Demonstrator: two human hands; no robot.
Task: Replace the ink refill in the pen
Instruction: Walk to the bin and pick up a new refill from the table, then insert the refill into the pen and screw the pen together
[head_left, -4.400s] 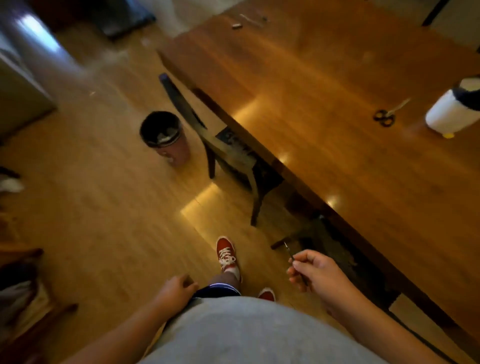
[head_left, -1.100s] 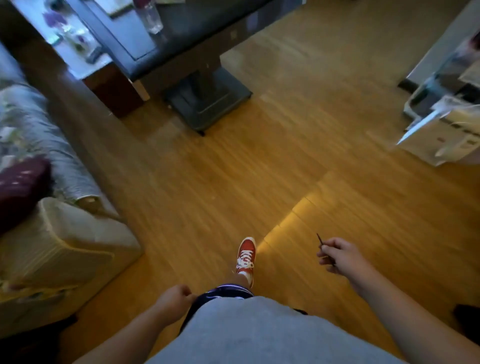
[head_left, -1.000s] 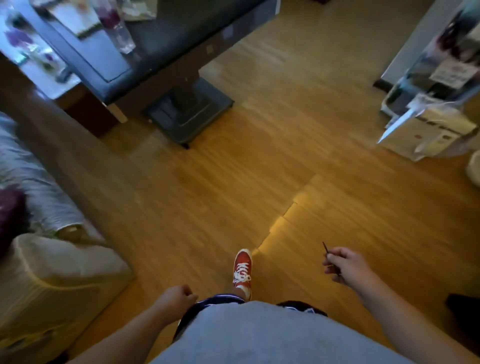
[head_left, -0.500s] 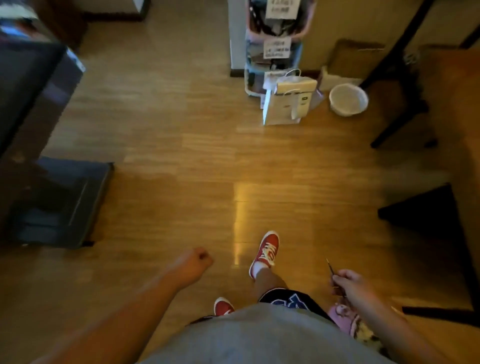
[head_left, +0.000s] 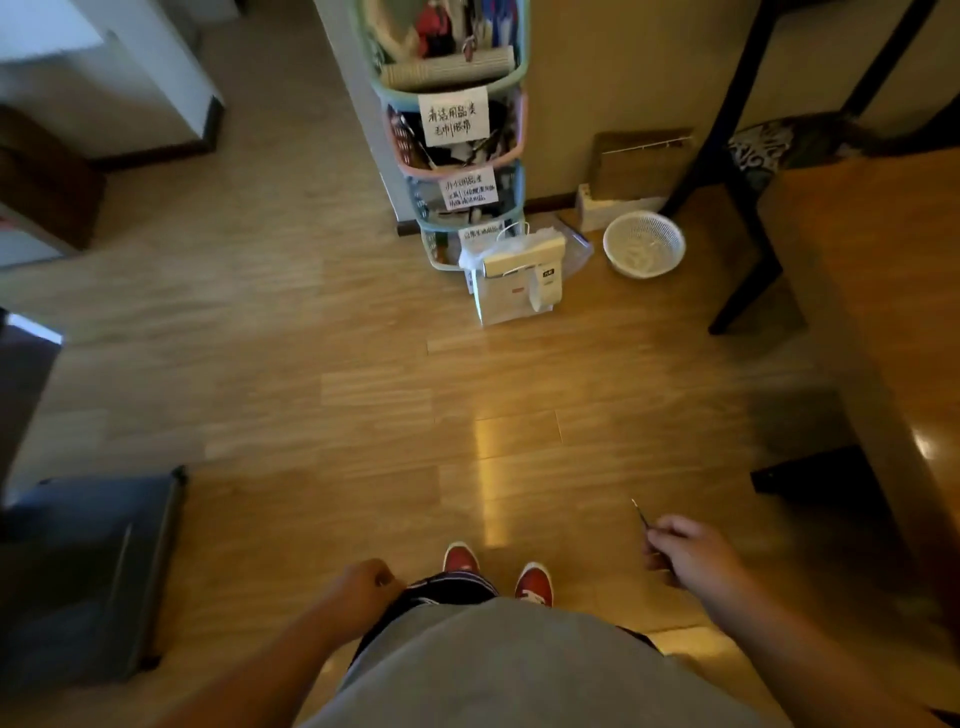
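Note:
I stand on a wooden floor, looking down at my red shoes. My right hand (head_left: 688, 553) is at the lower right, fingers pinched on a thin dark ink refill (head_left: 640, 513) whose tip sticks up and forward out of the fist. My left hand (head_left: 363, 584) hangs beside my hip at the lower middle, curled into a fist with nothing visible in it. No pen body is in view.
Straight ahead stands a stack of labelled storage baskets (head_left: 457, 150) against a wall corner, with a white paper bag (head_left: 519, 280) and a white mesh basket (head_left: 644, 243) on the floor beside it. A wooden table (head_left: 893, 291) is at the right, a dark base (head_left: 88, 571) at the left.
The view has swung from the table across the room to face the basket stack, now closer. My right hand kept hold of the refill throughout; both feet now stand side by side.

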